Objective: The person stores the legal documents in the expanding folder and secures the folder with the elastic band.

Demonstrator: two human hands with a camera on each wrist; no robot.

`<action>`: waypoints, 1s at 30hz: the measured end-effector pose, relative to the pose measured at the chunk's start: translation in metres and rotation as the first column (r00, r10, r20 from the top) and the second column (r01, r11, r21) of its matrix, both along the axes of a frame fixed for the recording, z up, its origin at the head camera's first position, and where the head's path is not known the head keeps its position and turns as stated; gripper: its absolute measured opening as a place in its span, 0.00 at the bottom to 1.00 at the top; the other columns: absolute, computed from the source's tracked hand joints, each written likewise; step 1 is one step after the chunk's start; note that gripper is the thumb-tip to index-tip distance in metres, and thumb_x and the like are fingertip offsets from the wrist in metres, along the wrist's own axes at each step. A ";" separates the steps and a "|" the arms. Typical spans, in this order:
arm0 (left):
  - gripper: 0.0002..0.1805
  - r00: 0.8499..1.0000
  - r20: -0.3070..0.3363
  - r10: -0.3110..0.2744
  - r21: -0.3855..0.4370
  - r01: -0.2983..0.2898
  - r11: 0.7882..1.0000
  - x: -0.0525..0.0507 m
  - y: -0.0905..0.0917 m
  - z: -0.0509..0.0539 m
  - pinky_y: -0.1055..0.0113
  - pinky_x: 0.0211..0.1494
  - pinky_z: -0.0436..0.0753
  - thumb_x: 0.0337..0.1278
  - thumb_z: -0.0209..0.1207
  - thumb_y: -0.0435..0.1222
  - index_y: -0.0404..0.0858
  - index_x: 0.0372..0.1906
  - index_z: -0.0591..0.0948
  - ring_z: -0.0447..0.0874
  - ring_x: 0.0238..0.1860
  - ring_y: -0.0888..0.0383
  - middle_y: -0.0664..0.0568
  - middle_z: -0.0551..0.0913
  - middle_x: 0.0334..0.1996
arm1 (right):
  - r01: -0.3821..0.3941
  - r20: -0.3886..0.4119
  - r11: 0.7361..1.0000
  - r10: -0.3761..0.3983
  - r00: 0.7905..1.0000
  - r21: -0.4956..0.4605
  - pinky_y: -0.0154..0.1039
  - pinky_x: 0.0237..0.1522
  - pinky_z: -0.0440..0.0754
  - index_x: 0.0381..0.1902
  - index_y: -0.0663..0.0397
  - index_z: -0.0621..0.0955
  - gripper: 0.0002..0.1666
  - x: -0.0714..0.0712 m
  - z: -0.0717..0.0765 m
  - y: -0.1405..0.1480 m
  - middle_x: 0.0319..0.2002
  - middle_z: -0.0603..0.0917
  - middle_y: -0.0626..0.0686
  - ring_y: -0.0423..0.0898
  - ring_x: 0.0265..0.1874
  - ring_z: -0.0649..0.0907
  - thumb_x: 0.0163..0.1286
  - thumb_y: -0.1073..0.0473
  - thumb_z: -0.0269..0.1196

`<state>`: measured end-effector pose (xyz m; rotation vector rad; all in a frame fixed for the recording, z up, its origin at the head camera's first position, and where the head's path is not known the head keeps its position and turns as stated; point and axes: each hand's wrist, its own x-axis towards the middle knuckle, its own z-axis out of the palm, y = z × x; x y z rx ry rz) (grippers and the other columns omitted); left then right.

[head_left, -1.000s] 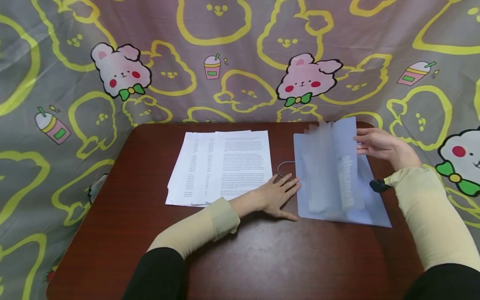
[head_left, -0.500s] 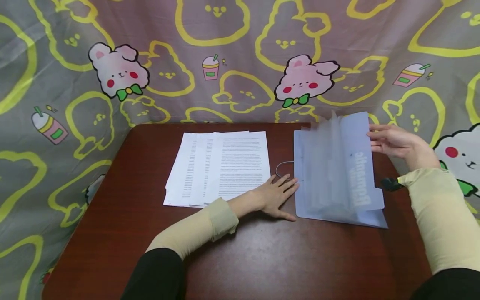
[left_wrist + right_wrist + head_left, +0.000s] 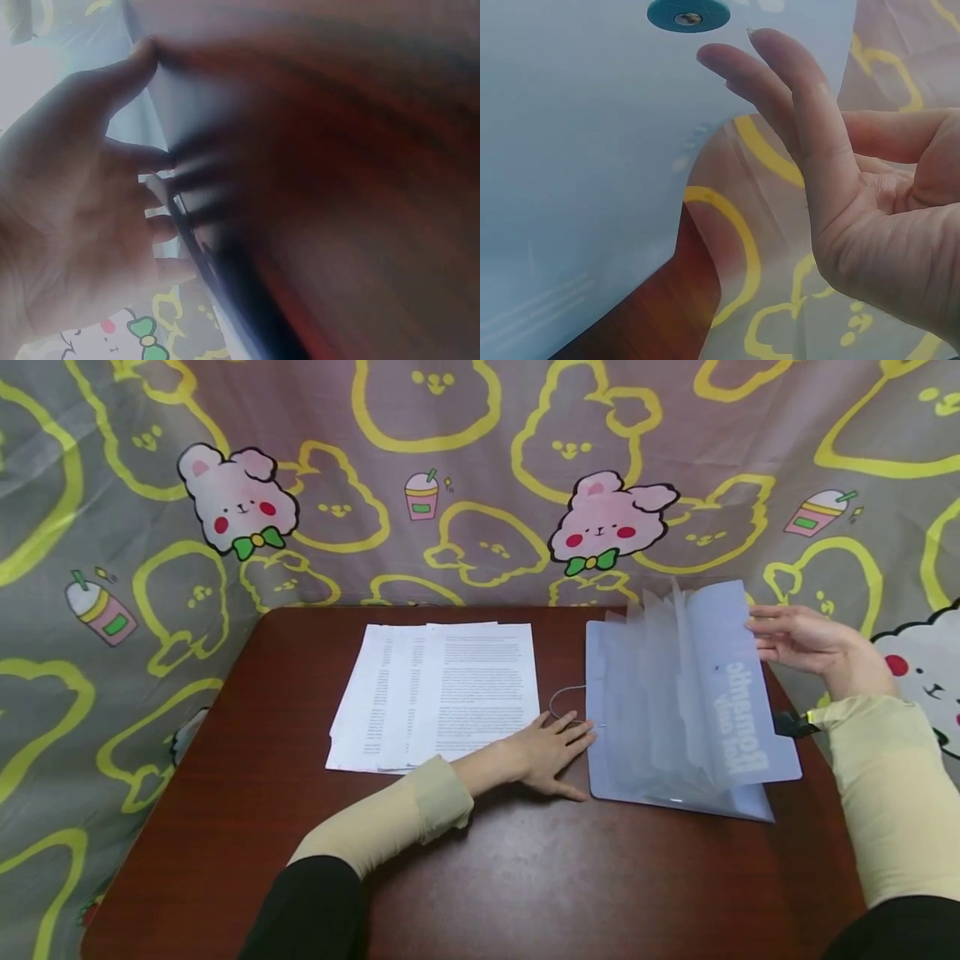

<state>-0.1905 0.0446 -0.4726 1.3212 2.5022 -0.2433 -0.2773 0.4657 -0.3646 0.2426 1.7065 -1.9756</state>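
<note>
A pale blue expanding file folder [image 3: 626,781] lies on the right of the table, its translucent dividers [image 3: 652,693] fanned up. Mirrored lettering shows through its raised cover [image 3: 723,652], which leans to the right. My right hand [image 3: 817,643] is at the cover's outer edge. In the right wrist view its extended fingers [image 3: 821,142] lie against the outer face, below a teal button [image 3: 688,15]; the thumb's contact is unclear. My left hand [image 3: 551,752] rests palm down with spread fingers, the tips at the folder's left edge. The left wrist view is blurred around the hand [image 3: 82,195].
Overlapping printed sheets [image 3: 480,685] lie left of the folder on the dark red-brown table [image 3: 525,877]. A thin elastic cord [image 3: 557,695] loops out from the folder's left edge. A patterned curtain [image 3: 480,460] hangs behind the table.
The cover has swung further to the right with my right hand, and the dividers have spread apart. My left hand has stayed at the folder's left edge.
</note>
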 end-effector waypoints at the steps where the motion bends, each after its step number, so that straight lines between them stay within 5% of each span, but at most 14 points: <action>1: 0.57 1.000 0.003 0.000 -0.005 0.000 1.000 0.000 -0.001 0.000 0.45 0.93 0.56 0.73 0.48 0.76 0.50 0.92 0.48 0.40 0.93 0.51 0.58 0.44 0.93 | -0.005 0.000 1.000 0.005 1.000 0.001 0.36 0.43 0.93 0.86 0.52 0.19 0.53 0.000 0.000 -0.001 0.43 0.89 0.46 0.41 0.39 0.93 0.90 0.64 0.45; 7: 0.51 0.998 0.063 0.006 0.027 -0.007 1.000 -0.001 -0.005 0.003 0.39 0.93 0.50 0.80 0.49 0.70 0.48 0.92 0.50 0.41 0.93 0.50 0.56 0.46 0.93 | -0.026 0.007 0.999 0.026 1.000 0.024 0.37 0.44 0.94 0.88 0.54 0.23 0.51 -0.003 -0.001 -0.010 0.44 0.90 0.45 0.42 0.41 0.94 0.90 0.65 0.46; 12: 0.42 0.992 0.128 -0.007 0.167 -0.015 0.986 -0.002 -0.013 0.011 0.35 0.92 0.48 0.84 0.52 0.62 0.49 0.90 0.59 0.42 0.93 0.47 0.52 0.50 0.92 | -0.061 0.004 0.998 0.061 0.998 0.017 0.37 0.45 0.94 0.87 0.56 0.22 0.51 -0.004 -0.002 -0.014 0.44 0.91 0.47 0.42 0.40 0.94 0.90 0.65 0.45; 16: 0.34 0.984 0.176 -0.013 0.342 -0.048 0.939 -0.006 -0.030 0.024 0.33 0.91 0.54 0.85 0.55 0.56 0.47 0.84 0.72 0.51 0.92 0.43 0.45 0.59 0.90 | -0.089 -0.006 0.995 0.089 0.996 0.033 0.37 0.44 0.94 0.86 0.58 0.21 0.50 -0.007 -0.001 -0.018 0.44 0.90 0.47 0.42 0.40 0.94 0.90 0.66 0.44; 19: 0.31 0.976 0.209 0.065 0.453 -0.156 0.878 -0.013 -0.053 0.035 0.38 0.90 0.62 0.85 0.57 0.53 0.43 0.79 0.77 0.60 0.89 0.41 0.41 0.66 0.86 | -0.100 -0.007 0.992 0.101 0.995 0.076 0.36 0.44 0.94 0.86 0.58 0.22 0.50 -0.011 -0.002 -0.023 0.43 0.89 0.45 0.40 0.39 0.94 0.90 0.65 0.45; 21: 0.30 0.958 0.232 0.167 0.502 -0.264 0.824 -0.019 -0.073 0.041 0.43 0.89 0.65 0.85 0.58 0.52 0.41 0.79 0.77 0.65 0.86 0.41 0.38 0.69 0.85 | -0.103 -0.003 0.990 0.104 0.995 0.100 0.36 0.44 0.94 0.87 0.58 0.23 0.50 -0.013 -0.003 -0.026 0.43 0.89 0.44 0.40 0.39 0.94 0.90 0.64 0.45; 25: 0.31 0.883 0.275 0.380 0.521 -0.469 0.713 -0.030 -0.112 0.046 0.45 0.89 0.65 0.85 0.57 0.48 0.38 0.80 0.75 0.66 0.85 0.39 0.36 0.69 0.83 | -0.106 0.007 0.985 0.106 0.994 0.135 0.35 0.45 0.93 0.87 0.57 0.24 0.50 -0.013 -0.003 -0.026 0.43 0.88 0.41 0.39 0.39 0.93 0.91 0.63 0.45; 27: 0.32 0.852 0.280 0.442 0.499 -0.523 0.691 -0.033 -0.127 0.046 0.43 0.90 0.64 0.85 0.57 0.47 0.36 0.82 0.72 0.64 0.86 0.37 0.34 0.67 0.84 | -0.100 0.012 0.986 0.100 0.995 0.135 0.35 0.45 0.93 0.87 0.57 0.24 0.49 -0.012 -0.004 -0.024 0.43 0.88 0.40 0.39 0.39 0.93 0.91 0.63 0.44; 30: 0.36 0.829 0.264 0.493 0.458 -0.558 0.692 -0.036 -0.143 0.043 0.41 0.89 0.64 0.85 0.56 0.49 0.34 0.84 0.67 0.62 0.86 0.35 0.32 0.63 0.86 | -0.089 0.013 0.987 0.089 0.996 0.133 0.36 0.44 0.94 0.87 0.57 0.24 0.49 -0.010 -0.005 -0.019 0.42 0.87 0.38 0.39 0.39 0.93 0.91 0.64 0.44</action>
